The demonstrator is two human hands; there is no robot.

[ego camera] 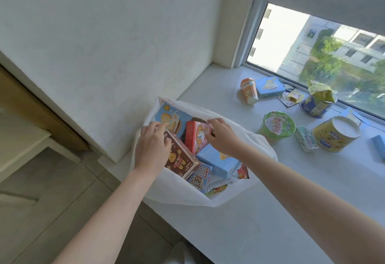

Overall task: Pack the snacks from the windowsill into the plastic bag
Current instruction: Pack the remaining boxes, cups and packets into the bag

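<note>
A white plastic bag (183,193) lies open at the windowsill's left end, with several snack boxes inside. Among them are a blue biscuit box (170,116), a red box (195,136), a brown box with a lion (181,159) and a light blue box (218,161). My left hand (152,147) reaches into the bag's mouth, its fingertips pinching the blue biscuit box's edge over the brown box. My right hand (220,136) is curled at the bag's far rim beside the red box and seems to pinch the plastic.
On the white windowsill (270,211) further right lie an orange cup (249,91), a blue packet (269,86), a green noodle bowl (278,125), a yellow tub (335,134), a green-and-blue bag (317,102) and small packets. The wall is on the left, the window behind.
</note>
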